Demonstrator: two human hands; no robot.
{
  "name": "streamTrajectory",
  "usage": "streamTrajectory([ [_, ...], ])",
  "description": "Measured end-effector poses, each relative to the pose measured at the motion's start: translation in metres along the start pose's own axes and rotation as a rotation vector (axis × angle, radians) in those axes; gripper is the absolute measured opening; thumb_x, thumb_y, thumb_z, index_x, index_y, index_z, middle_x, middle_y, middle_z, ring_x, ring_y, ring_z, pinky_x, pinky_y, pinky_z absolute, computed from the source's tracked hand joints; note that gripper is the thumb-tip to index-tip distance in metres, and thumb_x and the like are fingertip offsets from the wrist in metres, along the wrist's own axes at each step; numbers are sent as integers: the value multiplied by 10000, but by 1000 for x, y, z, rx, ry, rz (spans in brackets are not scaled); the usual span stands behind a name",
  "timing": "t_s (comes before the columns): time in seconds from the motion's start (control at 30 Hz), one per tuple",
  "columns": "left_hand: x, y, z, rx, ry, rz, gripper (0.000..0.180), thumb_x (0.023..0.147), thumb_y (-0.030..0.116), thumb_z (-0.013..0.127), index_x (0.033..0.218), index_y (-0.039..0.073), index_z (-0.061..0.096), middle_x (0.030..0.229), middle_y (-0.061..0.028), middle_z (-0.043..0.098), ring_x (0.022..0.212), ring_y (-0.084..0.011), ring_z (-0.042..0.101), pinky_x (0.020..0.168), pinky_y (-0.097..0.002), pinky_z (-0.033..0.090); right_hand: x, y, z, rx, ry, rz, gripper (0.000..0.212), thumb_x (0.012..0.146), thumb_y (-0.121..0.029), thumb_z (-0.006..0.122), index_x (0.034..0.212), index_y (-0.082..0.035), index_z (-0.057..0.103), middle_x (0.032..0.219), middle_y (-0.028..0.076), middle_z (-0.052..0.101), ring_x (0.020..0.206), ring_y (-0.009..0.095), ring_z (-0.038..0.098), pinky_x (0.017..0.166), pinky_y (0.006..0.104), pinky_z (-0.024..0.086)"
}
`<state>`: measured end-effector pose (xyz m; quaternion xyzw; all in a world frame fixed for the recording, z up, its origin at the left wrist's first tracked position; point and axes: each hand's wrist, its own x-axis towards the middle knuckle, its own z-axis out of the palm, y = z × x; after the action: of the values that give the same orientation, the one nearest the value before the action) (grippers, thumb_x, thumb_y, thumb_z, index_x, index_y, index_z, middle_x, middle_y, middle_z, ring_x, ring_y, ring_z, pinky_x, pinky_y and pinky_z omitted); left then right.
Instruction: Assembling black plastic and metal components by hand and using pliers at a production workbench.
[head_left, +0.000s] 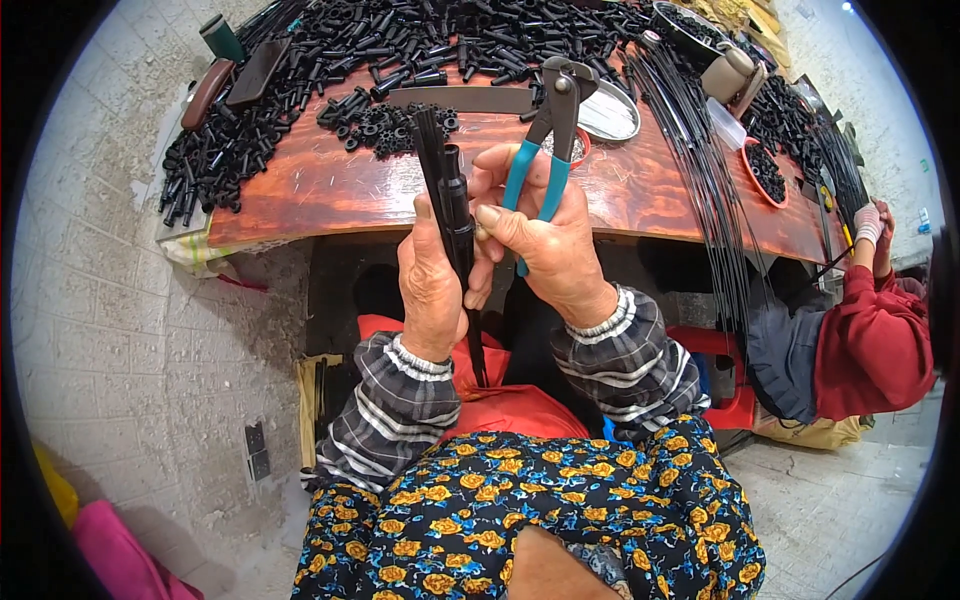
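Observation:
My left hand [430,285] is closed around a bundle of thin black rods [428,145] and a stepped black plastic tube [455,200], which together look like an umbrella frame. The bundle stands nearly upright, and its narrow lower end reaches down toward the red cloth [520,412] on my lap. Teal-handled pliers [519,178] rest in my right hand [558,255], jaws pointing up and away from the tube. The thumb and fingers of that hand pinch beside the tube's middle; whatever small piece lies between them is mostly hidden.
Black plastic tubes [480,35] are heaped along the back of the wooden table [270,205]. Small toothed black rings [390,130] lie before a flat metal strip [460,98]. Long black rods [690,150] overhang the front edge. To the right, a co-worker in a red sleeve [870,340] handles similar parts.

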<state>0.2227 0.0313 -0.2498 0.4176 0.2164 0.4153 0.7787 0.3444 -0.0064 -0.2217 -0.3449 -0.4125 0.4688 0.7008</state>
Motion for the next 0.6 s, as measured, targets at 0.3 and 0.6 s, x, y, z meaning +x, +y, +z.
streamTrajectory([
  [0.3, 1, 2, 1, -19, -19, 31, 710, 956, 624, 338, 1235, -1, 528, 661, -29, 555, 393, -59, 392, 328, -211, 273, -4, 3, 11, -82, 127, -69, 353, 864, 0, 644, 1185, -9, 500, 1012, 101, 624, 673, 96, 572, 575, 220, 483],
  [0.6, 1, 2, 1, -17, -5, 59, 710, 960, 616, 337, 1242, -9, 523, 641, -7, 515, 400, -53, 382, 333, -211, 282, -7, 8, 19, -192, 231, -156, 343, 865, 35, 623, 1181, 7, 491, 992, 94, 618, 714, 84, 572, 618, 219, 491],
])
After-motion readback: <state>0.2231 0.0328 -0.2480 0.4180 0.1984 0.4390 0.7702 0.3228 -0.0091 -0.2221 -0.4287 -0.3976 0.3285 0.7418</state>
